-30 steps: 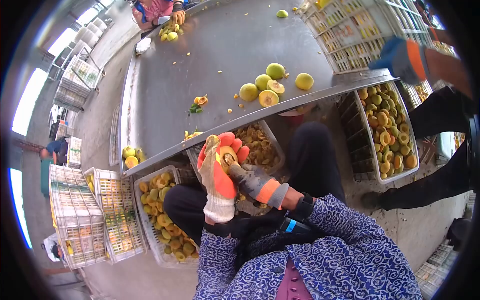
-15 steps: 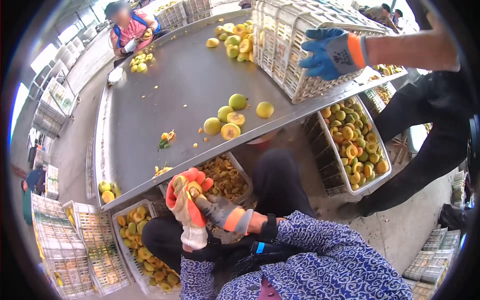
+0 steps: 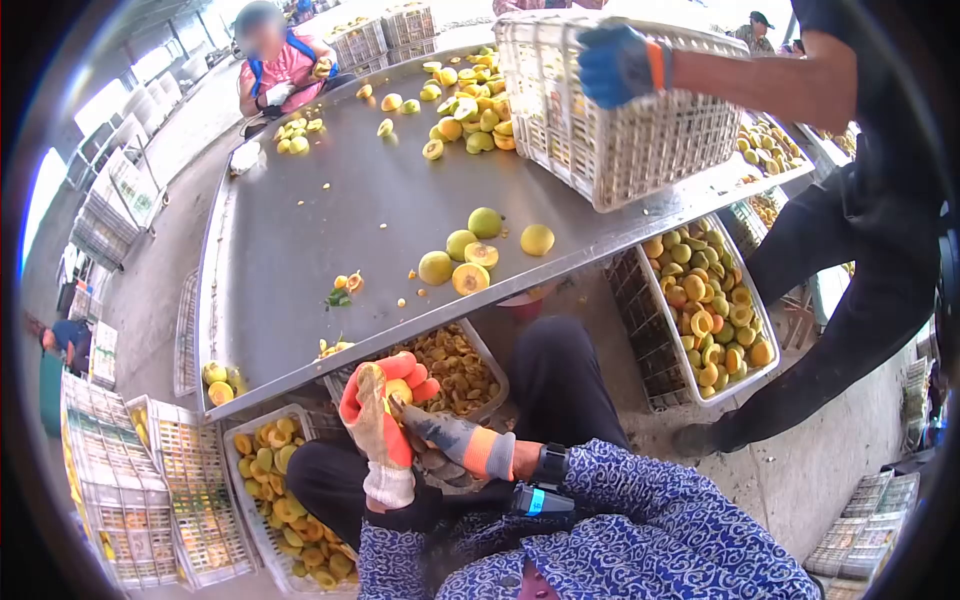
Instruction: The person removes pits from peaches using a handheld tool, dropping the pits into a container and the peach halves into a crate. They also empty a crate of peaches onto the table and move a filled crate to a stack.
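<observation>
My left hand (image 3: 376,418), in an orange-and-cream glove, is closed around a yellow peach half (image 3: 399,391) above my lap. Against that fruit presses my right hand (image 3: 452,438), in a grey glove with an orange band. Its fingers are curled; whatever they grip is too small or hidden to make out. Just beyond both hands stands a crate of brown-orange fruit scraps (image 3: 447,365), below the table edge. On the metal table (image 3: 300,250) in front of me lie several whole and halved green-yellow peaches (image 3: 470,279).
A co-worker's blue-gloved hand (image 3: 615,68) holds a white crate (image 3: 620,150) on the table beside a peach pile (image 3: 470,105). Full crates of halves stand at right (image 3: 712,300) and left (image 3: 290,500). Another person (image 3: 290,70) sits across the table.
The co-worker's crate has tipped more upright, and more peaches have spread over the far table. My hands stay together at the fruit, turned slightly, showing more of its yellow flesh.
</observation>
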The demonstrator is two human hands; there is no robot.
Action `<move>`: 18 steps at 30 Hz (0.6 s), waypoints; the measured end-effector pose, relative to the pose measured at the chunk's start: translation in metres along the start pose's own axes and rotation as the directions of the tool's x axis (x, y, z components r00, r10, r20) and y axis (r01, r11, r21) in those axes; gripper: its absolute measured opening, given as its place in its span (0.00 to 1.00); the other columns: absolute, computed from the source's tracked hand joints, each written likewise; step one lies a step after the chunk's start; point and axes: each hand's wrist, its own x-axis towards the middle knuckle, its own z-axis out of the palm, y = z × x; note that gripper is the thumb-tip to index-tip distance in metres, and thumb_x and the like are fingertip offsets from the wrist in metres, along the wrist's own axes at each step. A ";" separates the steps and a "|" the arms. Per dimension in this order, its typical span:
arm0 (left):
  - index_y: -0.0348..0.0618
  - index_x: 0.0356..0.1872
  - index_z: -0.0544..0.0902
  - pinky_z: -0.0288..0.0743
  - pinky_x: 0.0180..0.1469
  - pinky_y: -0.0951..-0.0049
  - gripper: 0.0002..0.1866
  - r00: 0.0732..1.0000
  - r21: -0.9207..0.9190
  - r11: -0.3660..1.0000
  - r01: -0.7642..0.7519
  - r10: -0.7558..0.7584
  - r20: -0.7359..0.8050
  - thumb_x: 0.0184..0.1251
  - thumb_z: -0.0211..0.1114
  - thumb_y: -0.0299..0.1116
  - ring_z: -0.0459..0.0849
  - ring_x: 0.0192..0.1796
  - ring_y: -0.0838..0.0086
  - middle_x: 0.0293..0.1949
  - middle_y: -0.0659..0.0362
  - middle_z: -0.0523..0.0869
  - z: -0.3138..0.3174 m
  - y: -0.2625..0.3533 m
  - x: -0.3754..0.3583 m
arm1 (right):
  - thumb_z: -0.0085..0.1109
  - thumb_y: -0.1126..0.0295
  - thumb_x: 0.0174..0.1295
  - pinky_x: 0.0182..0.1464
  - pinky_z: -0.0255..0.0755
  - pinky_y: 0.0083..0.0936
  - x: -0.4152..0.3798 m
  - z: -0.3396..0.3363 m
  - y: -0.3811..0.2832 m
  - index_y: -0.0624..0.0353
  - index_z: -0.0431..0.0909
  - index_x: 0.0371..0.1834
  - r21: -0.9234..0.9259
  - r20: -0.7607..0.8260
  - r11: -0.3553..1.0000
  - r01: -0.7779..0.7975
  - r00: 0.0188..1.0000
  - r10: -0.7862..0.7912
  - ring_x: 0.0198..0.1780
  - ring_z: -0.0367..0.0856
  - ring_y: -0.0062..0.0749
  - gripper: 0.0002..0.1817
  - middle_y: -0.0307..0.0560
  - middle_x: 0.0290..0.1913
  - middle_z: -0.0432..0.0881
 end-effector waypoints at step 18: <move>0.31 0.47 0.85 0.91 0.40 0.56 0.17 0.990 -0.021 0.992 -0.126 0.124 -0.073 0.78 0.64 0.39 0.92 0.40 0.57 0.44 0.45 0.90 0.007 -0.001 0.017 | 0.41 0.30 0.75 0.20 0.64 0.21 0.021 -0.012 -0.019 0.51 0.80 0.48 -0.306 0.050 0.952 0.015 0.999 0.000 0.20 0.77 0.22 0.34 0.38 0.26 0.81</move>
